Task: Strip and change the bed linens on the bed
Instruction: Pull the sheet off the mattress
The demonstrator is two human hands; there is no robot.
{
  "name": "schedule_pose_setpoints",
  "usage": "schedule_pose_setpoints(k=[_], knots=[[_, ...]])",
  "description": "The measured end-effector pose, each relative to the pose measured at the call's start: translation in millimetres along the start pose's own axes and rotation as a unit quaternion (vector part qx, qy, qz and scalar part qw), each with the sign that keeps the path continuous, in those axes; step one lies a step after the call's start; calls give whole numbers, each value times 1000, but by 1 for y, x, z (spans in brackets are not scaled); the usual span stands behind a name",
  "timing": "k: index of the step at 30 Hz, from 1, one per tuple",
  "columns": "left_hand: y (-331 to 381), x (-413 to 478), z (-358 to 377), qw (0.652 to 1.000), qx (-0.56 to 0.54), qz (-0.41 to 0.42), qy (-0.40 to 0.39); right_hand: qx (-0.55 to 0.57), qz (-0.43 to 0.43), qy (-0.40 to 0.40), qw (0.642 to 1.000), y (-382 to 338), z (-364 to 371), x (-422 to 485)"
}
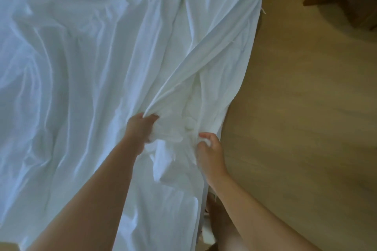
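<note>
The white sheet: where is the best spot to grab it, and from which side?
Probably the bunched edge of the white sheet beside the wooden floor, reached from the near side where the person stands. There the fabric gathers into thick folds that fingers can curl round, while the middle lies spread out. The left hand and right hand both grip it there.

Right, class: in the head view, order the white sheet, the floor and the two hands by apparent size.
Largest: white sheet.
Next: floor.
Smallest: left hand and right hand, too alike to rank.
</note>
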State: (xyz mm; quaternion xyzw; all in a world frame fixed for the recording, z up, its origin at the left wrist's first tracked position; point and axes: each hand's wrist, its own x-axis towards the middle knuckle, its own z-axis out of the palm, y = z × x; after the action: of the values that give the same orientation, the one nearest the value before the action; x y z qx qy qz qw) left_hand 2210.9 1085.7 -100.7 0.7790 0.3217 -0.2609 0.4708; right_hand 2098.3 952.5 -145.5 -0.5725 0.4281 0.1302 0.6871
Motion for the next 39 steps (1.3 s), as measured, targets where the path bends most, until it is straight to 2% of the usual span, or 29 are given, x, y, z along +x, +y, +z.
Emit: schedule_pose_setpoints(k=[2, 4, 5, 7, 10, 13, 15, 16, 18, 20, 22, 24, 26, 28, 32, 35, 37, 39], knots=[[-6, -15, 5, 974, 165, 101, -115, 88, 40, -47, 994, -9, 6, -1], [-13, -26, 14, 938, 237, 124, -221, 91, 61, -70, 992, -21, 14, 1], [-16, -27, 15, 932, 248, 122, -234, 53, 57, -70, 994, -26, 20, 4], [-20, -25, 11, 941, 236, 121, -211, -15, 30, -41, 999, -35, 30, 8], [-28, -21, -4, 949, 212, 119, -199, -34, 16, -20, 999, -43, 39, 15], [-38, -28, -13, 919, 272, 156, -240, -64, 49, -83, 993, -44, 48, 11], [-48, -33, -13, 902, 293, 185, -257, -110, 34, -84, 990, -41, 54, 7], [-53, -34, -14, 909, 281, 189, -242, -130, 21, -68, 989, -42, 57, 4], [-60, -33, -23, 949, 215, 174, -148, -123, 10, -54, 991, -48, 64, 1], [-67, -28, -35, 974, 151, 159, -63, -99, 14, -73, 992, -56, 73, -3], [-76, -20, -46, 977, 146, 150, -27, -98, -1, -62, 993, -57, 84, -4], [-85, -13, -57, 973, 180, 148, 1, -177, -32, -14, 984, -49, 94, -8], [-94, -5, -68, 965, 219, 143, 24, -325, -78, 28, 942, -35, 106, -17], [-105, 4, -80, 958, 258, 125, 29, -442, -144, 24, 885, -16, 120, -31], [-118, 21, -115, 932, 343, 108, 55, -556, -263, -38, 788, 11, 152, -45], [-124, 37, -158, 905, 394, 125, 104, -597, -290, -68, 745, 19, 173, -42], [-130, 54, -192, 897, 399, 119, 151, -594, -275, -89, 751, 24, 192, -39], [-139, 76, -226, 897, 400, 69, 177, -560, -218, -96, 793, 31, 214, -37]])
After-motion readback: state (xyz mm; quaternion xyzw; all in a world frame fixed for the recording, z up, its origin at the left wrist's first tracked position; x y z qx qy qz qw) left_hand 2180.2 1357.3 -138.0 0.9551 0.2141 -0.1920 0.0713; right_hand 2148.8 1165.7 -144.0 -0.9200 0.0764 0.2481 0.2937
